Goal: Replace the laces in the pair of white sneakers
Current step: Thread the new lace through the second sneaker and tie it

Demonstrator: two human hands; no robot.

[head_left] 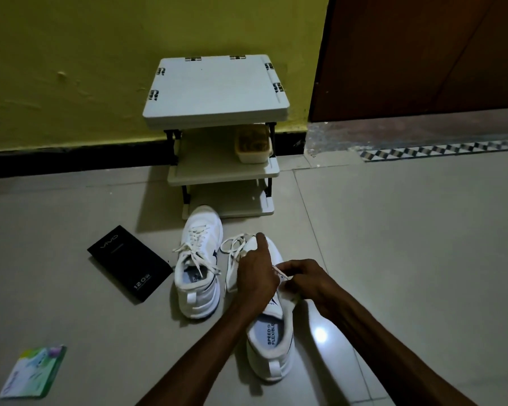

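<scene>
Two white sneakers stand on the tiled floor, toes pointing away from me. The left sneaker [198, 265] is laced, its lace ends lying loose. The right sneaker [272, 332] is nearer to me, and both my hands work over its eyelets. My left hand [257, 272] lies across the upper with its forefinger stretched toward the toe; its other fingers are hidden. My right hand [305, 278] pinches a white lace [280, 272] at the eyelets. The lace's loose part [232, 247] loops out on the floor to the left of the toe.
A small white three-tier shelf [217, 92] stands against the yellow wall, with a lidded food box [252, 145] on its middle tier. A black phone box [129, 263] lies left of the sneakers. A green-and-white packet [33, 372] lies at the near left. A brown door [423, 54] is at the right.
</scene>
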